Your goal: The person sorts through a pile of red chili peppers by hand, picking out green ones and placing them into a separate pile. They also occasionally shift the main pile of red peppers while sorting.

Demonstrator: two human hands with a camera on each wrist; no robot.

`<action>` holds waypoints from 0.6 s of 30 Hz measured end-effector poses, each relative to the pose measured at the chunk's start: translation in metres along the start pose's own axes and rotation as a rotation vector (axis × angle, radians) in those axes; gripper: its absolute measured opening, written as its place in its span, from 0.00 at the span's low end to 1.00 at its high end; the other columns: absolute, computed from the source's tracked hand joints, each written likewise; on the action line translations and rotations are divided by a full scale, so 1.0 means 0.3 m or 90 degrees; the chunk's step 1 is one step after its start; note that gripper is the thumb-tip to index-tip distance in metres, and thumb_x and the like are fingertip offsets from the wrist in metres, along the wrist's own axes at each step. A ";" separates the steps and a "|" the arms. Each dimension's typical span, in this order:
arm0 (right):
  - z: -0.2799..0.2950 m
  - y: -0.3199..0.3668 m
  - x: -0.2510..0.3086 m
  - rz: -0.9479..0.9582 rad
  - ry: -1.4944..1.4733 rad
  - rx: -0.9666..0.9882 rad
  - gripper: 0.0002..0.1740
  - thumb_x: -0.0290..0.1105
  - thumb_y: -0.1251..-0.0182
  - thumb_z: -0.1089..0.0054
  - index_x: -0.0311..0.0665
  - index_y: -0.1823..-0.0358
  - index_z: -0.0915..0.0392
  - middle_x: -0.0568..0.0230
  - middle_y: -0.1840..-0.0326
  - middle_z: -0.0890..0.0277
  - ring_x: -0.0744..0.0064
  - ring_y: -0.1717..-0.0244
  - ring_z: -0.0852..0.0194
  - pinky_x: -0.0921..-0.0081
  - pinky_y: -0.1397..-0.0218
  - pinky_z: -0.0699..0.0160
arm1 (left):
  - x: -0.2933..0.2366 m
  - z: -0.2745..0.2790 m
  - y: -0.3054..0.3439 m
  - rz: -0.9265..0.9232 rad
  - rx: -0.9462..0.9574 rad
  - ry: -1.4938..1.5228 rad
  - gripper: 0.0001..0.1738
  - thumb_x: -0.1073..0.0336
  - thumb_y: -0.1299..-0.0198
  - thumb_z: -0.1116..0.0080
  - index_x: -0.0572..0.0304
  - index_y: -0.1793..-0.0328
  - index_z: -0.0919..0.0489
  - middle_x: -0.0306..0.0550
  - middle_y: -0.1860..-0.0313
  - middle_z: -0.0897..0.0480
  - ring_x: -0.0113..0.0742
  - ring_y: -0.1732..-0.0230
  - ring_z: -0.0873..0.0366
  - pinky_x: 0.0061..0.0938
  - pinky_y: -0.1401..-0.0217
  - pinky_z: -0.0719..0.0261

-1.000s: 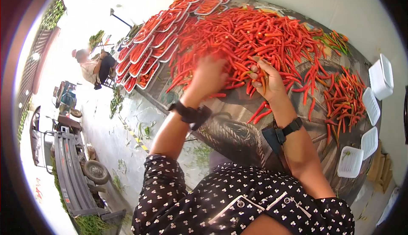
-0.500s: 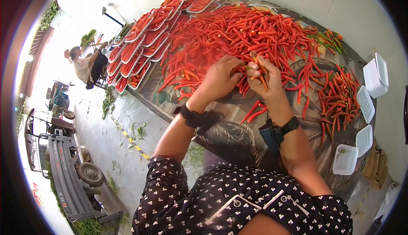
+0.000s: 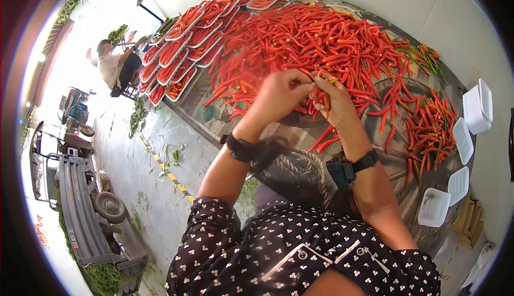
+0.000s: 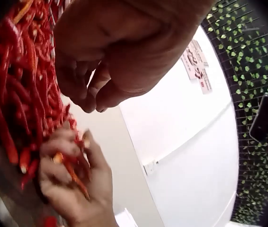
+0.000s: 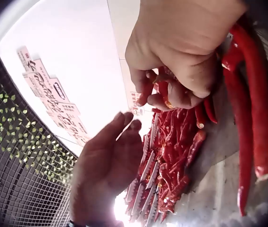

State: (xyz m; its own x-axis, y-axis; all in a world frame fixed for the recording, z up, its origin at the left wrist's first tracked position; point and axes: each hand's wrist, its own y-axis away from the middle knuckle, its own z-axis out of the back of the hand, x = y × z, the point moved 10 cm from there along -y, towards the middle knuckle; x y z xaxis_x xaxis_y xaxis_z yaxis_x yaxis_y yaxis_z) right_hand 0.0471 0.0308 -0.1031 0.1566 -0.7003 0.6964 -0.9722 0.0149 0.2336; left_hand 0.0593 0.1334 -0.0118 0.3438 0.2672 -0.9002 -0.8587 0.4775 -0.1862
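In the head view my left hand (image 3: 281, 97) is beside my right hand (image 3: 338, 103), above the near edge of the chilli heap (image 3: 342, 44). The left wrist view shows my left hand (image 4: 120, 52) with fingers curled and tips together; no chilli shows between them. My right hand (image 4: 79, 184) curls round several chillies (image 4: 75, 177), red and orange. From the right wrist view, chilli ends stick out between the fingers of my right hand (image 5: 176, 56), and my left hand (image 5: 108, 165) is just apart from it.
Filled white trays (image 3: 174, 50) are stacked at the table's far left. A smaller chilli pile (image 3: 431, 130) lies on the right, near empty white trays (image 3: 433, 207) along the edge. A person (image 3: 115, 66) sits beyond the table; a cart (image 3: 80, 210) stands on the floor.
My left hand has come from the heap to beside my right hand, and its fingertips have drawn together. My right hand has kept its chillies and stayed nearly in place.
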 end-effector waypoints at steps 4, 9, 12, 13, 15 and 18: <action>-0.004 -0.018 -0.015 -0.024 -0.048 0.084 0.13 0.31 0.39 0.46 0.39 0.54 0.31 0.69 0.71 0.27 0.83 0.77 0.30 0.90 0.88 0.40 | 0.028 0.259 0.016 0.064 -0.169 -0.274 0.12 0.62 0.49 0.43 0.64 0.64 0.21 0.46 0.73 0.20 0.30 0.69 0.22 0.25 0.66 0.27; -0.008 -0.006 -0.004 -0.003 -0.026 0.052 0.13 0.31 0.39 0.47 0.38 0.53 0.31 0.67 0.73 0.27 0.81 0.77 0.28 0.88 0.88 0.38 | 0.188 0.366 0.054 0.211 -0.165 -0.603 0.22 0.53 0.54 0.41 0.62 0.59 0.24 0.59 0.67 0.20 0.53 0.60 0.23 0.40 0.57 0.27; 0.003 -0.008 -0.004 -0.009 -0.027 0.041 0.13 0.31 0.39 0.47 0.38 0.54 0.31 0.67 0.73 0.27 0.81 0.77 0.28 0.88 0.89 0.38 | 0.200 0.355 0.035 0.163 -0.180 -0.591 0.21 0.55 0.56 0.41 0.61 0.59 0.24 0.58 0.67 0.21 0.53 0.60 0.23 0.39 0.57 0.28; -0.004 -0.010 -0.004 -0.007 -0.040 0.065 0.13 0.31 0.39 0.47 0.38 0.54 0.31 0.67 0.73 0.27 0.81 0.77 0.28 0.88 0.89 0.38 | 0.208 0.352 0.029 0.163 -0.180 -0.590 0.21 0.55 0.56 0.41 0.61 0.59 0.24 0.58 0.67 0.21 0.53 0.60 0.23 0.39 0.57 0.28; -0.018 -0.008 0.000 -0.004 -0.053 0.090 0.12 0.31 0.39 0.47 0.38 0.54 0.31 0.67 0.73 0.26 0.81 0.77 0.28 0.88 0.89 0.38 | 0.217 0.350 0.018 0.167 -0.185 -0.559 0.20 0.57 0.57 0.42 0.60 0.59 0.24 0.58 0.66 0.21 0.53 0.60 0.23 0.39 0.57 0.28; -0.009 -0.006 -0.002 -0.006 -0.051 0.060 0.12 0.31 0.39 0.47 0.39 0.55 0.31 0.67 0.73 0.26 0.80 0.78 0.28 0.88 0.89 0.39 | 0.225 0.347 0.005 0.183 -0.177 -0.575 0.19 0.58 0.57 0.44 0.58 0.59 0.23 0.57 0.67 0.21 0.53 0.60 0.23 0.38 0.56 0.28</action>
State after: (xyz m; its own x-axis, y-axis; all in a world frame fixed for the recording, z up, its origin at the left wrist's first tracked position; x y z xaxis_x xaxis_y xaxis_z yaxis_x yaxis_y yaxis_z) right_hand 0.0493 0.0332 -0.1019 0.1549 -0.7545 0.6378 -0.9834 -0.0559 0.1727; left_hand 0.1207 0.2393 -0.0318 0.1699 0.9361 -0.3080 -0.9740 0.1119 -0.1972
